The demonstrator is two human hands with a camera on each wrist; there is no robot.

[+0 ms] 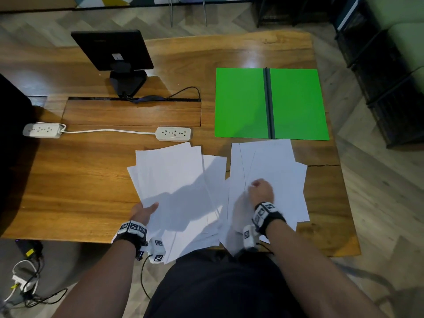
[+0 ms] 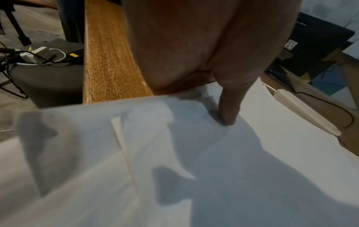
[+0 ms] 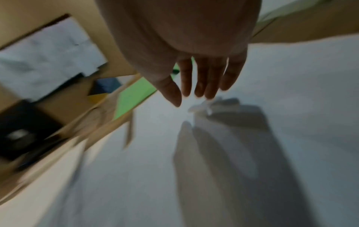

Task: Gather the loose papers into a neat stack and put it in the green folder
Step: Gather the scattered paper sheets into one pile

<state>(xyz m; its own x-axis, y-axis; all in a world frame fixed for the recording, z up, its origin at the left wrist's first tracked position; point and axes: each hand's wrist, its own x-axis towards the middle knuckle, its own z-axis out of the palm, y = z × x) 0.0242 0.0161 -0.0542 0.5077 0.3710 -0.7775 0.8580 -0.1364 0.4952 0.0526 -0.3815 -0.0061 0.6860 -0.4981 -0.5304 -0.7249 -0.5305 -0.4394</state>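
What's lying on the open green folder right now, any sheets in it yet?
Nothing lies on the green folder: both panels and its dark spine show bare. The papers lie fanned on the table nearer the person. Anything beneath the folder is hidden.

On the tabletop [image 1: 91,180], one fan of papers [image 1: 174,180] lies under the left grip [image 1: 143,212], a second fan [image 1: 275,171] under the right grip [image 1: 261,191]. Beyond the right grip lies the folder [image 1: 243,104], opened flat; beyond the left grip sit two power strips [image 1: 173,133], the monitor [image 1: 110,49] behind them.

White papers [image 1: 174,180] fanned loosely — green folder [image 1: 243,104] open flat beyond.
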